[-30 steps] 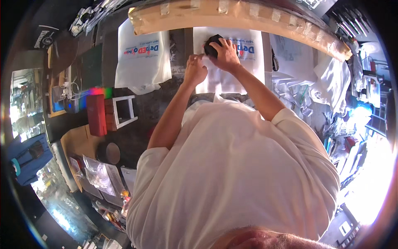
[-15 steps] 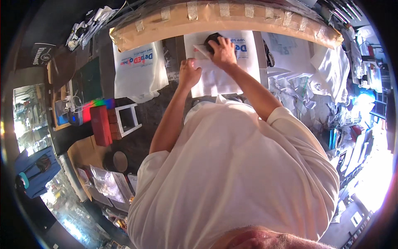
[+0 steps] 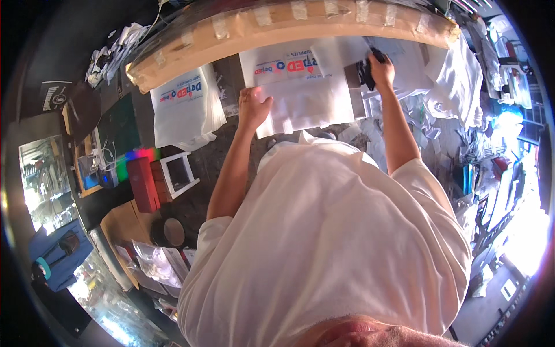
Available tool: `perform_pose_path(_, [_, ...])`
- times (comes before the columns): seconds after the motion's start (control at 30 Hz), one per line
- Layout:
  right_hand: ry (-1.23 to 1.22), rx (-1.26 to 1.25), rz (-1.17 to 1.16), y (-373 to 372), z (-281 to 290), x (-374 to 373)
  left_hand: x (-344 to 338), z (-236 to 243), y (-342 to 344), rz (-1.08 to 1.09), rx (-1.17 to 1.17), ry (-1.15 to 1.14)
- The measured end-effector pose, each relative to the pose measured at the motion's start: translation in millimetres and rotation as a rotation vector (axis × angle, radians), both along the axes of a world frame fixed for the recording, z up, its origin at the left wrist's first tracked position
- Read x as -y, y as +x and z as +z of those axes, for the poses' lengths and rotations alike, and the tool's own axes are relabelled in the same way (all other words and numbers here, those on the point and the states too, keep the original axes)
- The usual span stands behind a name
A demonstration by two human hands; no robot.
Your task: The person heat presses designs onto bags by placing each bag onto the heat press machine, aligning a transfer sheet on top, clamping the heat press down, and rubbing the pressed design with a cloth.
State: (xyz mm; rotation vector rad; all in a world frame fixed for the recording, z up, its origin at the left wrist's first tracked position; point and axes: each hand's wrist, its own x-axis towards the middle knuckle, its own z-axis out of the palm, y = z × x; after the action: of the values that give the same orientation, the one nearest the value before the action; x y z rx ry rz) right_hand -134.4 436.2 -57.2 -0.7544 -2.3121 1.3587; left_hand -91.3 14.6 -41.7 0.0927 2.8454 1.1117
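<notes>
The left hand (image 3: 254, 110), thumb apart from fingers, rests at the left edge of the printed white sheet (image 3: 303, 95), presumably steadying it. Past its right edge, the right hand (image 3: 381, 70) clamps a black object (image 3: 365, 75); taped cardboard (image 3: 289, 28) lies beyond.

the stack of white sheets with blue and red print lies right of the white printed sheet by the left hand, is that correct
Wrong side: the stack of white sheets with blue and red print lies left of the white printed sheet by the left hand, as the head view shows.
</notes>
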Motion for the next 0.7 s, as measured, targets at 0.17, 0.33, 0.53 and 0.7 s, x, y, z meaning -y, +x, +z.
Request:
perform_pose_path(0.17, [-0.918, -0.018, -0.324, 130.5, -77.9, -102.3, -9.9, 8.4, -0.7, -0.018, 0.020, -0.059])
perform_pose_path(0.33, [-1.307, 0.183, -0.207, 291.8, -125.8, -125.9, -29.7, 11.2, -9.4, -0.109, -0.185, -0.189])
perform_pose_path(0.53, [-0.925, 0.749, 0.127, 286.9, -92.1, -84.2, -99.6, 6.7, -29.9, -0.312, -0.382, -0.203])
perform_pose_path(0.7, [-0.050, 0.332, 0.268, 158.0, -70.1, -107.1, -147.0, -4.8, -35.1, -0.354, -0.385, -0.394])
